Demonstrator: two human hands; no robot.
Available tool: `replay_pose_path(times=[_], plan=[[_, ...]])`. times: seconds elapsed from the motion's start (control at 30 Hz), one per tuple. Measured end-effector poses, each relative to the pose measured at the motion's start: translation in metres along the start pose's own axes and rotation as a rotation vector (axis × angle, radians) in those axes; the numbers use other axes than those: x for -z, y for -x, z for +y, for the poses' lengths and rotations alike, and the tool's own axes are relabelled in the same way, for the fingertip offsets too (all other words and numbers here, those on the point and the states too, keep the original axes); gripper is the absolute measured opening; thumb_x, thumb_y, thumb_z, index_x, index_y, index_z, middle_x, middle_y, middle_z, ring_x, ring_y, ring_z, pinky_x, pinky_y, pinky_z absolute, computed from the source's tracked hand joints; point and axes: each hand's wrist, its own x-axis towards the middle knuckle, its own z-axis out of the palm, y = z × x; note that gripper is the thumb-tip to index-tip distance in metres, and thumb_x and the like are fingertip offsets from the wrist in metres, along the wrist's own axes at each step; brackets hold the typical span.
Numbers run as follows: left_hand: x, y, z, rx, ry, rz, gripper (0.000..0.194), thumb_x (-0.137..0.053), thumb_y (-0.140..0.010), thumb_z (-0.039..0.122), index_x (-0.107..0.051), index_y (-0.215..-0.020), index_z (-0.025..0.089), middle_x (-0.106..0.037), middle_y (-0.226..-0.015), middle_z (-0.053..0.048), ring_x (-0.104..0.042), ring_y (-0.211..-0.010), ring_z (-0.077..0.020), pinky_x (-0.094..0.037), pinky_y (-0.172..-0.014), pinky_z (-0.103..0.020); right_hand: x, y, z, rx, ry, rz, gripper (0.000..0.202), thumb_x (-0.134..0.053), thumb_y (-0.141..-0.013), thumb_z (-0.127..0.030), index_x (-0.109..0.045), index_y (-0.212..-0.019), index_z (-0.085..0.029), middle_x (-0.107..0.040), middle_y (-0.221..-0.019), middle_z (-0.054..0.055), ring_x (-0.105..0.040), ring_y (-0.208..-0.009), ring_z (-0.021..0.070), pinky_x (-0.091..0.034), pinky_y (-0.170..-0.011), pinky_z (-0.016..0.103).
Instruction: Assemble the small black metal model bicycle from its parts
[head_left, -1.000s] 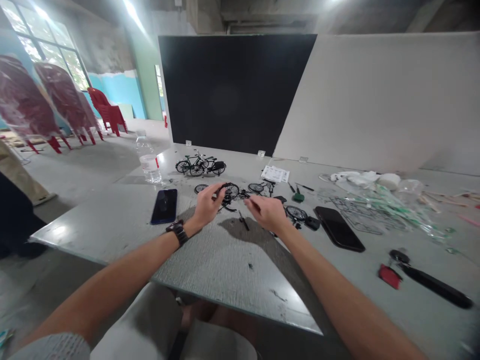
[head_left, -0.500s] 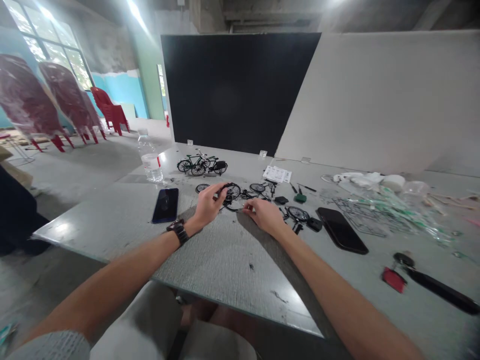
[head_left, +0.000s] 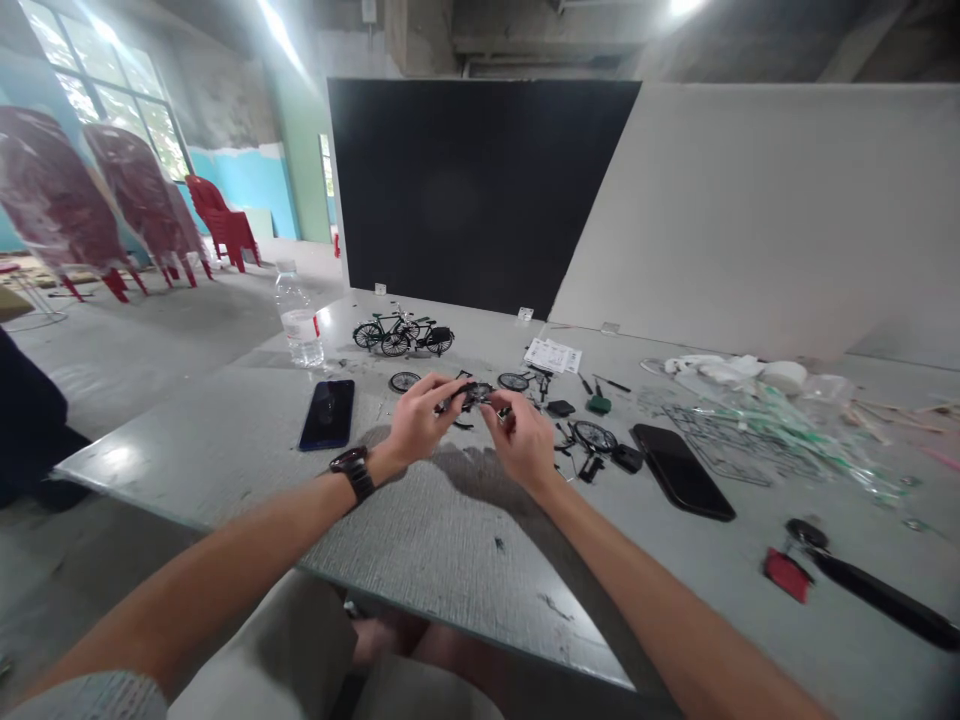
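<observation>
I have a small spoked wheel (head_left: 478, 393) up in front of me, over the parts lying on the table (head_left: 420, 520). The thumb and fingers of my left hand (head_left: 424, 422) are clamped on its left edge. My right hand (head_left: 525, 440) is at its other side, thumb and fingertips brought in close to the wheel; whether they are closed on it or on some tiny part, I cannot tell. Just beyond my left fingers lies a loose wheel (head_left: 405, 382), flat on the tabletop. Another wheel (head_left: 595, 436) lies to the right of my right hand, among black bits, with a black box-like piece (head_left: 627, 458) beside it. Farther back, two little bicycles (head_left: 405, 335) stand upright, close together, near a clear bottle (head_left: 301, 325). One phone (head_left: 328, 414) lies left of my left hand, and a black phone (head_left: 681, 472) well to the right
</observation>
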Motion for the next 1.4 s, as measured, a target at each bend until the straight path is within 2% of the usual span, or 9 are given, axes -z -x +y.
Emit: replay_pose_path(times=[0.13, 0.3, 0.53, 0.7, 0.97, 1.4], plan=[[-0.003, 0.005, 0.003, -0.054, -0.045, -0.039, 0.03, -0.054, -0.101, 0.03, -0.07, -0.127, 0.025, -0.07, -0.105, -0.007, -0.067, -0.095, -0.0165, -0.057, -0.079, -0.027, -0.003, 0.004, -0.011, -0.013, -0.064, 0.032, 0.035, -0.05, -0.101, -0.053, -0.065, -0.105, -0.022, -0.074, -0.091, 0.006, -0.057, -0.055, 0.0142, -0.046, -0.06, 0.029], [-0.003, 0.007, 0.004, -0.074, -0.051, -0.069, 0.032, -0.054, -0.101, 0.029, -0.068, -0.13, 0.026, -0.069, -0.105, -0.006, -0.067, -0.097, -0.0164, -0.058, -0.079, -0.027, -0.002, 0.004, -0.013, -0.006, -0.1, 0.09, 0.029, -0.05, -0.102, -0.046, -0.066, -0.1, -0.022, -0.071, -0.09, 0.005, -0.055, -0.055, 0.0134, -0.048, -0.061, 0.029], [-0.005, 0.007, 0.005, -0.016, 0.048, -0.062, 0.032, -0.054, -0.101, 0.028, -0.069, -0.129, 0.024, -0.069, -0.103, -0.006, -0.066, -0.092, -0.0152, -0.059, -0.078, -0.027, -0.002, 0.005, -0.009, 0.026, -0.122, 0.03, 0.023, -0.05, -0.103, -0.039, -0.067, -0.104, -0.024, -0.069, -0.092, 0.005, -0.055, -0.059, 0.0137, -0.048, -0.063, 0.029], [-0.005, 0.006, 0.004, -0.028, 0.045, -0.061, 0.03, -0.056, -0.1, 0.027, -0.07, -0.127, 0.024, -0.069, -0.098, -0.006, -0.066, -0.09, -0.0152, -0.059, -0.077, -0.027, -0.002, 0.005, -0.006, 0.061, -0.125, -0.001, 0.024, -0.05, -0.103, -0.039, -0.068, -0.101, -0.024, -0.069, -0.098, 0.007, -0.059, -0.067, 0.0155, -0.048, -0.062, 0.029], [-0.003, 0.006, 0.005, -0.081, -0.038, -0.063, 0.03, -0.057, -0.099, 0.025, -0.07, -0.126, 0.024, -0.069, -0.098, -0.005, -0.065, -0.089, -0.0155, -0.056, -0.078, -0.027, -0.003, 0.005, -0.01, 0.036, -0.145, 0.034, 0.026, -0.052, -0.102, -0.043, -0.064, -0.091, -0.022, -0.069, -0.094, 0.006, -0.054, -0.055, 0.0121, -0.047, -0.059, 0.028], [-0.003, 0.007, 0.004, -0.122, -0.066, -0.086, 0.031, -0.054, -0.101, 0.025, -0.068, -0.129, 0.024, -0.068, -0.101, -0.006, -0.066, -0.088, -0.0143, -0.055, -0.074, -0.025, -0.002, 0.006, -0.012, 0.027, -0.147, 0.046, 0.02, -0.053, -0.101, -0.037, -0.061, -0.092, -0.022, -0.068, -0.089, 0.005, -0.055, -0.055, 0.0114, -0.045, -0.057, 0.027]])
